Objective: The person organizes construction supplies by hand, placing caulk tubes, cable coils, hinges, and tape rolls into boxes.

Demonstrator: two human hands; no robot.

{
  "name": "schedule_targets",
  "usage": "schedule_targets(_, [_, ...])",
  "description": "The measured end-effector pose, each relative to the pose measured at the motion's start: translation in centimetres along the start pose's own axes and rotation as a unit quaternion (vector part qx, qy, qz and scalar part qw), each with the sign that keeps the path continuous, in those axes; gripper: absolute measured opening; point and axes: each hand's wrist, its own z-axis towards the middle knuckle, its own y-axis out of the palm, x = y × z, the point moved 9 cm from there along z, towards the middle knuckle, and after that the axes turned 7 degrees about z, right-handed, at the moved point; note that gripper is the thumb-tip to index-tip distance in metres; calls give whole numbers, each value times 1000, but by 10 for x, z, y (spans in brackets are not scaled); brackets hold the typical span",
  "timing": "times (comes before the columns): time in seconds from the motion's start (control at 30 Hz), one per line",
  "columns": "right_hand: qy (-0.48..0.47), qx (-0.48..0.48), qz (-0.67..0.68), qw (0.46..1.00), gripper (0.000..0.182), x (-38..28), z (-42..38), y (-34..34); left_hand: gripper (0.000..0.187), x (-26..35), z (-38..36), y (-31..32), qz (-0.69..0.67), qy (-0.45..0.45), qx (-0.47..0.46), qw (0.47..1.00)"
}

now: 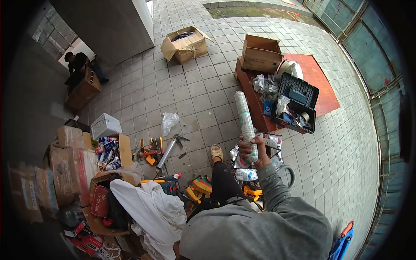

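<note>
My right hand [251, 149] is closed around the lower end of a long, pale sealant sausage pack [244, 115] with green print. The pack stands nearly upright, tilted slightly, its far end toward the red board. Printed plastic packaging [246, 174] lies on the floor beneath this hand. To the left, a silver caulking gun [167, 152] rests on the tiles beside several hand tools [151, 152]. A crumpled clear plastic bag [169, 123] is just beyond the gun. My left hand is out of view.
An open black toolbox [298, 102] and a cardboard box [261, 53] stand on a red board [323, 82]. Another open carton [185, 45] sits further off. At left are a box of sealant tubes [108, 151] and white cloth [151, 208]. A person [79, 65] sits far left.
</note>
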Motion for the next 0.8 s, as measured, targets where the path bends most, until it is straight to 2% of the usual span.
schedule_targets(0.07, [17, -2, 65, 998, 43, -22, 30, 16, 33, 17, 13, -15, 131, 103, -52, 985])
schedule_targets(0.13, [23, 16, 35, 999, 44, -50, 57, 27, 34, 42, 34, -16, 231, 208, -94, 946])
schedule_targets(0.17, [27, 24, -3, 999, 45, -61, 68, 34, 34, 122, 42, -50, 232, 209, -98, 945])
schedule_targets(0.2, [33, 37, -34, 998, 44, -71, 77, 40, 34, 171, 75, -110, 6, -30, -37, 999])
schedule_targets(0.23, [28, 52, -77, 995, 47, -81, 85, 44, 35, 211, 76, -147, -221, -266, 26, 938])
schedule_targets(0.27, [7, 97, -136, 986, 49, -91, 95, 51, 35, 151, 97, -131, -220, -200, 12, 955])
schedule_targets(0.3, [-14, 145, -191, 971, 50, -98, 100, 57, 35, 159, 110, -137, -215, -198, 7, 956])
schedule_targets(0.37, [-33, 152, -221, 963, 53, -114, 117, 77, 33, 183, 134, -148, -179, -181, -29, 967])
schedule_targets(0.4, [-39, 153, -284, 946, 52, -123, 126, 96, 28, 198, 147, -148, -197, -255, -52, 945])
schedule_targets(0.43, [-48, 155, -344, 925, 52, -132, 132, 108, 28, 207, 158, -150, -192, -252, -55, 947])
schedule_targets(0.5, [-58, 139, -361, 920, 54, -151, 148, 126, 27, 236, 205, -166, -167, -209, -51, 962])
schedule_targets(0.53, [-57, 141, -413, 898, 54, -158, 155, 138, 26, 251, 231, -175, -154, -189, -50, 969])
schedule_targets(0.57, [-56, 144, -464, 873, 55, -164, 161, 148, 26, 272, 259, -183, -141, -170, -50, 974])
schedule_targets(0.63, [-51, 147, -463, 873, 53, -173, 176, 160, 25, 321, 317, -199, -117, -134, -50, 983])
schedule_targets(0.73, [-57, 134, -516, 844, 50, -184, 210, 192, 23, 412, 423, -217, -93, -82, -42, 991])
schedule_targets(0.77, [-60, 135, -518, 842, 50, -189, 222, 197, 26, 473, 466, -226, -270, -94, -42, 957])
schedule_targets(0.8, [-70, 136, -552, 820, 50, -195, 236, 205, 31, 565, 510, -247, -280, 32, -63, 957])
